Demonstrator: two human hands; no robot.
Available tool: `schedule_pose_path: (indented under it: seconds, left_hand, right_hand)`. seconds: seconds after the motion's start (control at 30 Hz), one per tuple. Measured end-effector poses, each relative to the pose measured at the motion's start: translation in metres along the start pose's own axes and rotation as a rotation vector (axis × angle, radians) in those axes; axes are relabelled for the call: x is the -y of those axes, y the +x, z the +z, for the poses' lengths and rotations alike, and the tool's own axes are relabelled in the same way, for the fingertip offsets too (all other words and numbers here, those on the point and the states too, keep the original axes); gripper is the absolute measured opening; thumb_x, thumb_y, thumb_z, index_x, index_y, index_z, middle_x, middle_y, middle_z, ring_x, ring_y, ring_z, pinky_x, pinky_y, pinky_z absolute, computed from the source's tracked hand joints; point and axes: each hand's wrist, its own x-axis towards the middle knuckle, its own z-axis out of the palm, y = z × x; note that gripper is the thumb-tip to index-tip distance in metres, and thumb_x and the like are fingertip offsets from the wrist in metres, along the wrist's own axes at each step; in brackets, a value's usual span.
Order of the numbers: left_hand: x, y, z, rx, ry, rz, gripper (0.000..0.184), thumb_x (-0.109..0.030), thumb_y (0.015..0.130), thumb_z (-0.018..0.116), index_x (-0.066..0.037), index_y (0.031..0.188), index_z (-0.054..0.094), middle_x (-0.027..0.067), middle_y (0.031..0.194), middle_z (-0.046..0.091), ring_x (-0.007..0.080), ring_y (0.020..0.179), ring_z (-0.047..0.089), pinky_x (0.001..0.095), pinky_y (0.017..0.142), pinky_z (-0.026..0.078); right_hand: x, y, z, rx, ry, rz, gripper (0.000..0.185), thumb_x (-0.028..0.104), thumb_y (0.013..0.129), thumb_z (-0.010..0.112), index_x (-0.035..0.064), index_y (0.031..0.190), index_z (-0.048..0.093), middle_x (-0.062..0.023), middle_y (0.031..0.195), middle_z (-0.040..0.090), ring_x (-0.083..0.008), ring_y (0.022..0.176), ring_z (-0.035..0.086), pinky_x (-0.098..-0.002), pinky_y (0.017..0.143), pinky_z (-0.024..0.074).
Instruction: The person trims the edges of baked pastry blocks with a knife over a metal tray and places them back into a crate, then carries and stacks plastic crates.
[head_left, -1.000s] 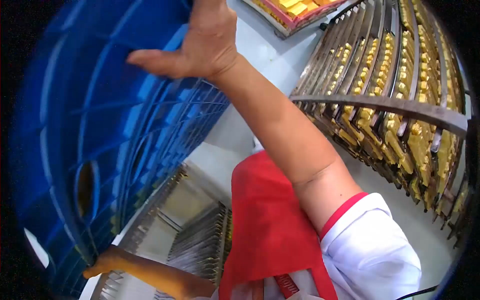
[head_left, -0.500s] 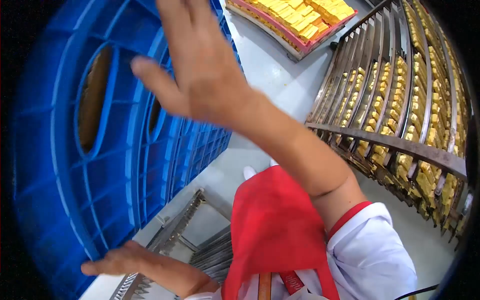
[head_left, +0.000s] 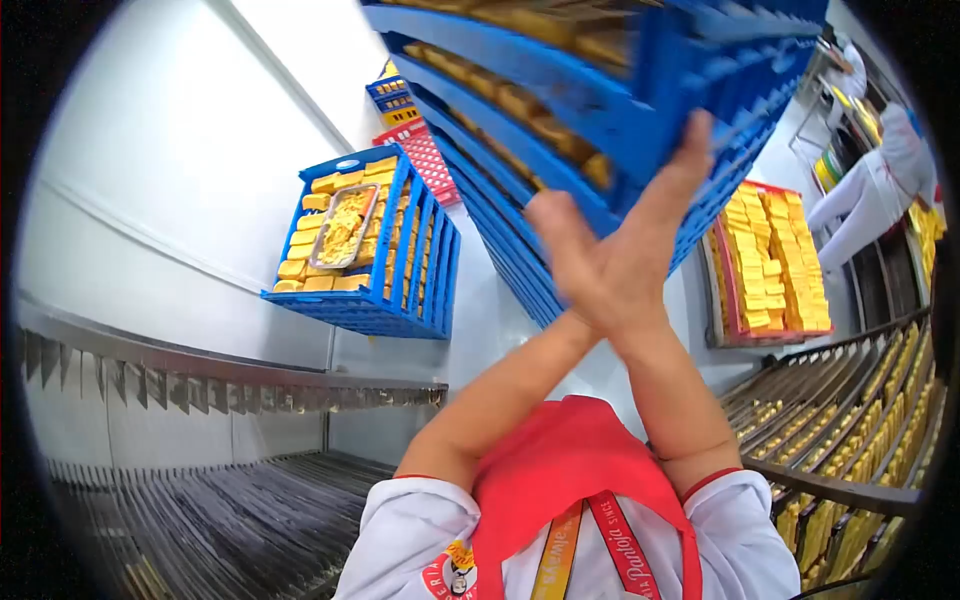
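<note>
My right hand (head_left: 632, 262) is at the near corner of a tall stack of blue crates (head_left: 590, 120), its thumb and fingers spread apart over the crate sides. The crates hold yellow-brown pieces behind their slats. From the left, my left forearm (head_left: 500, 388) reaches up and crosses my right arm at the wrists. My left hand is mostly hidden behind the right one, so its fingers cannot be told apart.
Left, a blue crate (head_left: 430, 270) of yellow blocks carries a metal tray (head_left: 345, 225) of scraps. A red crate (head_left: 740, 325) of yellow blocks stands right. Racks flank me: dark trays (head_left: 230, 500) left, filled trays (head_left: 850, 420) right. People in white (head_left: 865, 185) are at upper right.
The view has swung left, and the crate stack now shows its slatted sides at top centre. My left hand has left the lower crate edge and come up to my right hand.
</note>
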Motion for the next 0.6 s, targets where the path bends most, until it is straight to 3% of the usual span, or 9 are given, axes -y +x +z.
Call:
schedule_pose_path:
  seconds: [0.07, 0.17, 0.2, 0.23, 0.37, 0.47, 0.5, 0.57, 0.6]
  left_hand:
    - [0.0, 0.007, -0.007, 0.161, -0.031, 0.013, 0.07, -0.028, 0.081, 0.067, 0.0, 0.139, 0.039, 0.0257, 0.127, 0.047, 0.0426, 0.113, 0.049, 0.0459, 0.099, 0.039]
    - [0.009, -0.002, -0.022, 0.201, 0.048, 0.071, 0.072, -0.025, 0.078, 0.072, -0.003, 0.139, 0.041, 0.0254, 0.124, 0.049, 0.0432, 0.111, 0.049, 0.0459, 0.097, 0.04]
    - [0.015, -0.012, -0.023, 0.078, 0.097, 0.116, 0.075, -0.023, 0.075, 0.074, -0.003, 0.139, 0.042, 0.0252, 0.123, 0.05, 0.0418, 0.112, 0.05, 0.0453, 0.097, 0.041]
    - [0.029, -0.018, -0.03, 0.117, 0.072, 0.099, 0.073, -0.02, 0.075, 0.073, -0.003, 0.139, 0.042, 0.0238, 0.124, 0.048, 0.0402, 0.114, 0.048, 0.0438, 0.099, 0.039]
    - [0.095, -0.027, -0.071, 0.165, 0.116, 0.11, 0.064, -0.012, 0.075, 0.072, -0.002, 0.134, 0.047, 0.0222, 0.126, 0.046, 0.0372, 0.117, 0.046, 0.0413, 0.102, 0.037]
    - [0.141, -0.008, -0.095, -0.004, 0.268, 0.151, 0.072, -0.015, 0.075, 0.075, -0.002, 0.138, 0.042, 0.0255, 0.136, 0.037, 0.0403, 0.127, 0.038, 0.0437, 0.107, 0.031]
    - [0.154, 0.004, -0.103, -0.104, 0.357, 0.19, 0.073, -0.018, 0.076, 0.073, -0.001, 0.139, 0.04, 0.0284, 0.136, 0.038, 0.0423, 0.126, 0.039, 0.0453, 0.105, 0.034]
    - [0.202, 0.027, -0.12, -0.184, 0.488, 0.27, 0.073, -0.022, 0.078, 0.071, -0.003, 0.141, 0.039, 0.0278, 0.139, 0.034, 0.0434, 0.127, 0.037, 0.0476, 0.105, 0.032]
    - [0.218, 0.039, -0.131, -0.104, 0.57, 0.288, 0.072, -0.023, 0.079, 0.07, -0.005, 0.141, 0.038, 0.0273, 0.14, 0.033, 0.043, 0.127, 0.036, 0.0487, 0.104, 0.031]
  right_hand:
    - [-0.014, 0.003, 0.013, -0.134, -0.054, 0.057, 0.093, 0.022, 0.082, 0.071, -0.005, 0.146, 0.009, -0.0252, 0.142, 0.029, -0.0327, 0.125, 0.041, -0.0404, 0.103, 0.0358]
    - [-0.053, 0.013, 0.007, -0.292, -0.072, 0.068, 0.081, 0.017, 0.088, 0.066, -0.0043, 0.146, 0.013, -0.0237, 0.135, 0.039, -0.0287, 0.118, 0.047, -0.0379, 0.1, 0.0393]
    - [-0.066, 0.018, 0.002, -0.343, -0.126, 0.015, 0.081, 0.021, 0.087, 0.068, -0.0049, 0.144, 0.018, -0.026, 0.134, 0.042, -0.0342, 0.117, 0.049, -0.039, 0.098, 0.0412]
    - [-0.079, 0.022, -0.003, -0.39, -0.186, -0.039, 0.08, 0.024, 0.086, 0.07, -0.0054, 0.143, 0.023, -0.0282, 0.132, 0.044, -0.0397, 0.116, 0.051, -0.0401, 0.096, 0.043]
    - [-0.115, 0.039, -0.027, -0.418, -0.324, 0.0, 0.074, 0.031, 0.088, 0.066, -0.0051, 0.14, 0.027, -0.0259, 0.121, 0.052, -0.0375, 0.105, 0.057, -0.0392, 0.091, 0.0456]
    - [-0.165, 0.054, -0.051, -0.473, -0.448, 0.013, 0.072, 0.033, 0.088, 0.064, -0.0058, 0.138, 0.03, -0.0272, 0.117, 0.054, -0.0382, 0.103, 0.058, -0.0401, 0.091, 0.0454]
    - [-0.182, 0.06, -0.058, -0.488, -0.492, 0.022, 0.072, 0.034, 0.088, 0.064, -0.006, 0.138, 0.031, -0.028, 0.117, 0.053, -0.0395, 0.103, 0.058, -0.0405, 0.091, 0.0453]
    - [-0.222, 0.074, -0.071, -0.522, -0.541, 0.04, 0.058, 0.026, 0.09, 0.061, -0.0069, 0.131, 0.036, -0.0239, 0.117, 0.053, -0.0315, 0.104, 0.055, -0.0358, 0.095, 0.0402]
    - [-0.259, 0.078, -0.091, -0.469, -0.88, -0.037, 0.053, 0.024, 0.091, 0.058, -0.0065, 0.129, 0.038, -0.0238, 0.117, 0.052, -0.0313, 0.104, 0.054, -0.0368, 0.096, 0.0395]
